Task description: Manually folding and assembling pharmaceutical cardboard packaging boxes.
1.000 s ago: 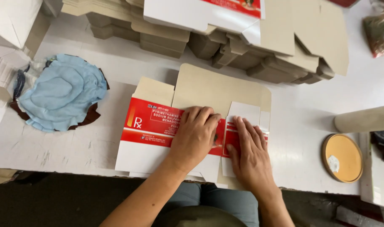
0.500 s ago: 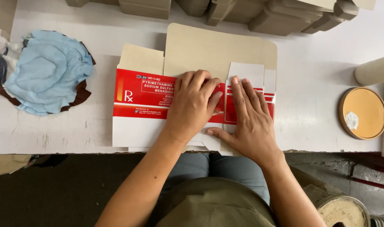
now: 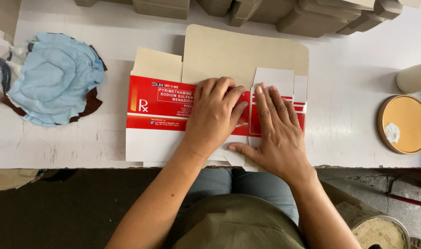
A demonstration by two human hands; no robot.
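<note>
Pressing flat, the left hand (image 3: 215,117) and right hand (image 3: 277,133) lie open, palms down, side by side on an unfolded red-and-white carton (image 3: 160,115) at the white table's (image 3: 349,120) near edge. Its long axis runs nine to three o'clock, brown flaps pointing to twelve. Folded brown cartons (image 3: 312,18) are stacked at twelve, blue cloth (image 3: 53,78) at nine, a round orange lid (image 3: 404,123) at three.

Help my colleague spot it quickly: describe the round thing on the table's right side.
On the white table, look right of the right hand and the red and white carton. The round lid lies flat near the edge. Only it is circular, orange-tan, with a pale blob.
</note>
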